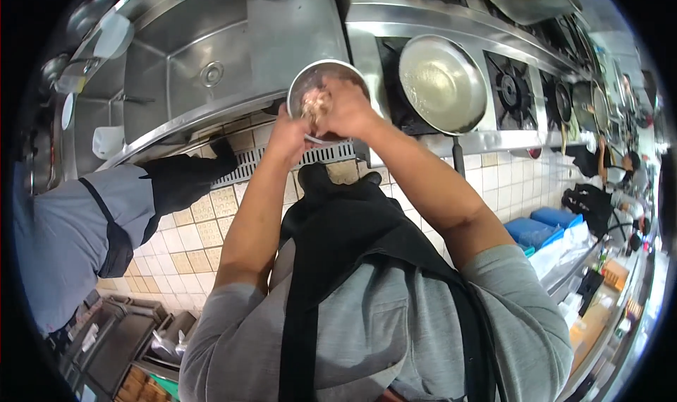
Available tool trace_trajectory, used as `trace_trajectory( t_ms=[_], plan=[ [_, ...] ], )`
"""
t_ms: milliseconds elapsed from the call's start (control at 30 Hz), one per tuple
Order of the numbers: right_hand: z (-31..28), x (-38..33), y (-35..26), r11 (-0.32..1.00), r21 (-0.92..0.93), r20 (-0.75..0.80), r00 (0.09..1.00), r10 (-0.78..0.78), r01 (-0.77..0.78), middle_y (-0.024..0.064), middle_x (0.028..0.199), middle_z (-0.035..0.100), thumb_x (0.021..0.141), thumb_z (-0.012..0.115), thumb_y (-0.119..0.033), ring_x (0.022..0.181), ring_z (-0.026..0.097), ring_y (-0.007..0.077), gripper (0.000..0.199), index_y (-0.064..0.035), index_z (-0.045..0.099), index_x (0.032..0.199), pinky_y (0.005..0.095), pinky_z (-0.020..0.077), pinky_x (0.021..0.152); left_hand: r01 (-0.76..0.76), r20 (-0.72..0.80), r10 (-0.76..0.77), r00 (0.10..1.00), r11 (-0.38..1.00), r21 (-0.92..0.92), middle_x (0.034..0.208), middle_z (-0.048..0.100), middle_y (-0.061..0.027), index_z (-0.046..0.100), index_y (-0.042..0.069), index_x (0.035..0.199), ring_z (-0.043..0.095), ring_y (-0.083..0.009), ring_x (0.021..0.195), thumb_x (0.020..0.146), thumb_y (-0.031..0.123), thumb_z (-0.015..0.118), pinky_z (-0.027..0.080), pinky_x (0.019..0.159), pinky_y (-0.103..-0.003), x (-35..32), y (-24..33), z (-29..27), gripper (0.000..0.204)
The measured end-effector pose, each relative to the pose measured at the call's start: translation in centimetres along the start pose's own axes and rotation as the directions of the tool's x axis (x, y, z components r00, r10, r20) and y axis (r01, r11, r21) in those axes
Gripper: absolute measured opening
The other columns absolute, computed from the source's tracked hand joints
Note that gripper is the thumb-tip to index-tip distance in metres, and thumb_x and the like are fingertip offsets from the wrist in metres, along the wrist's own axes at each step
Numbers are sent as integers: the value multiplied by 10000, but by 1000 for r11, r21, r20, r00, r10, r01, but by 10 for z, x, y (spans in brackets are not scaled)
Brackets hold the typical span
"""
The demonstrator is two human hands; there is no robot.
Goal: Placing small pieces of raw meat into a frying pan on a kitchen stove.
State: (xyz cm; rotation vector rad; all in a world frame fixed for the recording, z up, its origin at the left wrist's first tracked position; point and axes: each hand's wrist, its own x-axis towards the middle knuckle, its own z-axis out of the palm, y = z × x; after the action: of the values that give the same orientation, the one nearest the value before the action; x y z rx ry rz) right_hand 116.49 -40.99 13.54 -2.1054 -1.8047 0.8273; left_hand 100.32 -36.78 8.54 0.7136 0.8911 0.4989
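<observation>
Bowl (305,77) left of the pan (474,109); left hand (288,132) grips its near-left rim, right hand (347,109) inside among pinkish pieces (315,107), finger closure cannot be told. Step judged: working pieces by hand. Next move likely needs a steady bowl.

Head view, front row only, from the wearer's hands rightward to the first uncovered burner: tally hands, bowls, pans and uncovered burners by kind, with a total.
Left hand and right hand: 2
Bowl: 1
Large pan: 1
Uncovered burner: 1
Total: 5
</observation>
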Motion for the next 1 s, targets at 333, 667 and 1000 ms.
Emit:
trace_trajectory(
  t_ms=[333,667,1000],
  plan=[
    [65,-111,31,983,-164,239,970,-38,79,166,1037,735,909,595,-355,963,715,353,314,-150,720,1111,471,563,841,393,154,-372,915,908,-147,1247,611,-239,463,-19,1351,676,-407,1088,734,-109,439,630,829,-550,-100,-89,4,624],
    [33,-196,53,963,-199,-96,974,-204,182,218,1280,621,870,651,-215,1193,604,384,413,-55,589,1246,449,524,941,334,189,-285,940,879,-340,1225,630,-263,498,-107,1292,660,-408,1114,797,-45,425,596,918,-532,-138,-151,63,504],
    [26,-253,82,969,163,6,983,186,-184,248,1148,673,761,762,-254,1090,661,391,477,-20,616,1150,448,532,937,62,52,-52,997,977,-204,1241,601,-274,460,-106,1312,672,-428,1069,784,-63,438,607,877,-569,-202,-185,139,530]
  ],
)
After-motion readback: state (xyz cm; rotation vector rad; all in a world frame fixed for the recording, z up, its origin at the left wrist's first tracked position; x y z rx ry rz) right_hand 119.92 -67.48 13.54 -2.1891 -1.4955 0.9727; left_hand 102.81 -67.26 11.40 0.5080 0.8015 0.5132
